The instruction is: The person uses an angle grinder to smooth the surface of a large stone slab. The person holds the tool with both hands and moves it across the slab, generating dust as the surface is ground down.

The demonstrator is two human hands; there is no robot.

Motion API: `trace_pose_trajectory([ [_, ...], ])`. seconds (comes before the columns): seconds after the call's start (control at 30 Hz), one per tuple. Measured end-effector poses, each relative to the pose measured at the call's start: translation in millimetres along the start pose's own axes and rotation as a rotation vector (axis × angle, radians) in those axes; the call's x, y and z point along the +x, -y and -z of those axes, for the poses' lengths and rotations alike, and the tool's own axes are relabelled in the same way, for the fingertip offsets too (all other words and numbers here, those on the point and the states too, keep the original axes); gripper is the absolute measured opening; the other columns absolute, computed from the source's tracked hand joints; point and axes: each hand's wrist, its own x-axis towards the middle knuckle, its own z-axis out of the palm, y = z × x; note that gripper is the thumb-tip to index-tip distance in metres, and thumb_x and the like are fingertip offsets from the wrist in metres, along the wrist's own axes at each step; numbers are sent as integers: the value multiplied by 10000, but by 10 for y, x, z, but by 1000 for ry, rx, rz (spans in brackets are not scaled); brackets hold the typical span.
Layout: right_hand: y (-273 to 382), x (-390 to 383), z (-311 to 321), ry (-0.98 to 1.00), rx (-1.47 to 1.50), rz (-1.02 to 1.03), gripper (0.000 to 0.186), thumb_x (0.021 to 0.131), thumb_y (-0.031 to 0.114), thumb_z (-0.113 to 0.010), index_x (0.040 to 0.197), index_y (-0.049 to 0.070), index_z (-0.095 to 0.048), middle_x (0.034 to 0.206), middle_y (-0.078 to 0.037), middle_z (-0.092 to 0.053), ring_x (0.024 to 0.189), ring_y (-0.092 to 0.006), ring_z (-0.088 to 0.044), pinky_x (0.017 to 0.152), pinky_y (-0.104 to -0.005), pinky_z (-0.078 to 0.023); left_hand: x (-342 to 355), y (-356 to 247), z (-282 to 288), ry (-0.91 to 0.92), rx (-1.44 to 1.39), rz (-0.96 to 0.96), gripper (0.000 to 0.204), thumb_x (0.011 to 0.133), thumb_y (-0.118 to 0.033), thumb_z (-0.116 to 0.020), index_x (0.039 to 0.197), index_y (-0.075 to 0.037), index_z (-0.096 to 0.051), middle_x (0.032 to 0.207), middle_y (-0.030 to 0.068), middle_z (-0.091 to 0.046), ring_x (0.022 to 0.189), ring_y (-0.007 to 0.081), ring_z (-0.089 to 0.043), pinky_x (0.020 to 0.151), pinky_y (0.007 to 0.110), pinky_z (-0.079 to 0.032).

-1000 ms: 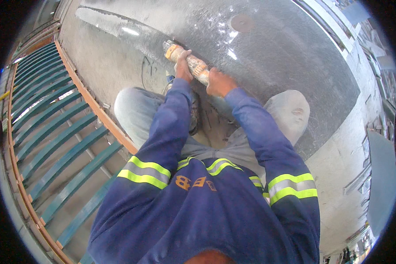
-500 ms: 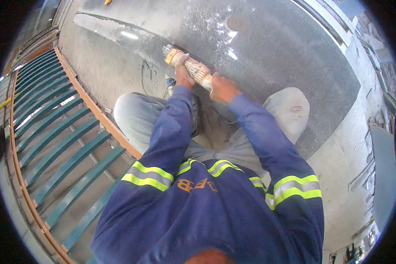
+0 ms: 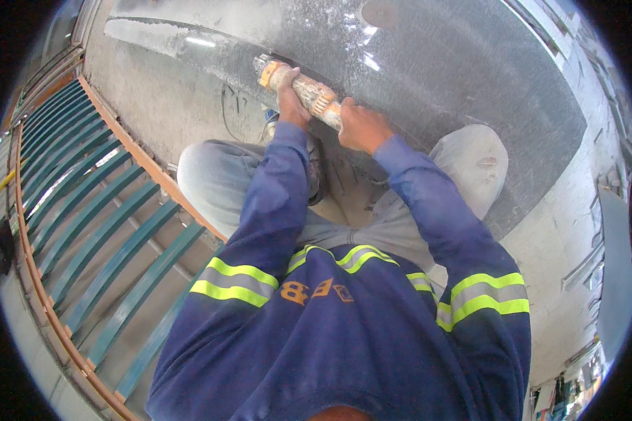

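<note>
An orange angle grinder (image 3: 313, 93), coated in pale dust, lies slantwise across the front edge of a dark glossy slab (image 3: 463, 77). My left hand (image 3: 291, 104) is wrapped round its body near the metal head, which points to the far left. Around the rear end closes my right hand (image 3: 364, 126), its thumb along the top. The tool's disc is hidden, so I cannot tell whether it touches the slab edge. White dust and smears lie over the slab's far left part.
On the left stands a rack of teal slats (image 3: 112, 238) in an orange-brown frame (image 3: 137, 165). A dark cable (image 3: 225, 112) loops on the dusty floor beside my left knee (image 3: 214, 179). Flat offcuts (image 3: 583, 274) lie at the right, near a grey panel (image 3: 613, 259).
The whole view has shifted slightly, with the slab and rack now a little higher and further left. Both hands keep their grip on the angle grinder, which has barely moved along the edge.
</note>
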Motion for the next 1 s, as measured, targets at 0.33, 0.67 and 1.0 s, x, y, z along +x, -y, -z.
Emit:
trace_pose_trajectory([
  [0.33,53,2,53,31,26,-16,378,753,114,-630,1065,-50,-495,984,-282,-666,940,-420,-668,807,-503,-530,-12,-59,-45,-56,89,8,273,794,-230,-660,951,-58,-517,774,118,-574,694,320,-614,704,487,-551],
  [0.67,97,-199,199,14,7,-11,286,783,82,-586,1010,-33,-455,932,-298,-655,911,-440,-662,775,-530,-523,-188,14,-130,-20,76,-62,314,803,-245,-660,989,-62,-487,797,124,-572,705,321,-629,682,493,-558],
  [1.0,69,2,105,49,37,-8,396,767,75,-589,1115,-75,-473,992,-302,-655,952,-438,-656,797,-513,-524,45,-58,-24,-48,93,-2,344,797,-260,-655,1034,-66,-499,855,129,-577,731,316,-629,713,483,-551],
])
